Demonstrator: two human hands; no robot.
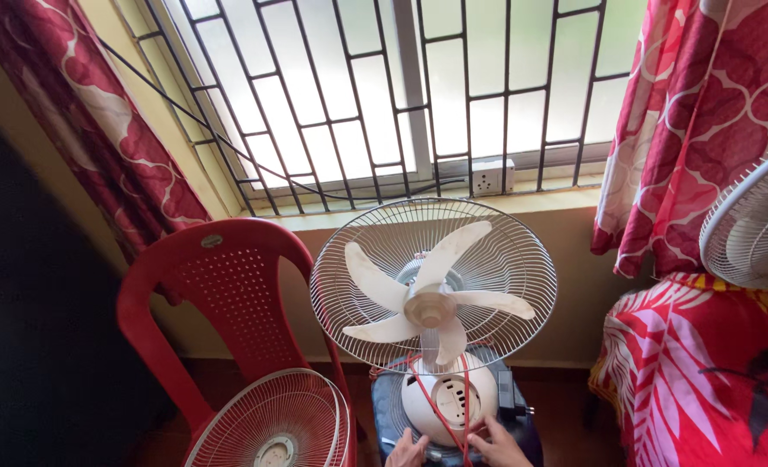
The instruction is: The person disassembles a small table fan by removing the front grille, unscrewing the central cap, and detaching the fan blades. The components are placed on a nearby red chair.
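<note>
Left hand (407, 451) and right hand (498, 445) rest loosely curled fingers on the fan (433, 303) base at 6 o'clock, gripping nothing. The fan stands upright on a blue drum (388, 406), facing the camera; a red cord (440, 406) crosses it.

Tight spot around the fan, more room higher up

The left hand (408, 451) and right hand (498, 447) sit at the fan base (449, 399), with red string (440, 406) crossing between them. The wire cage (433, 284) hangs right above, so going straight up is blocked. A red chair (220, 294) with a loose fan guard (272, 424) crowds the left. A red flowered cloth (695, 372) fills the right, past a strip of bare floor (561, 406).
</note>
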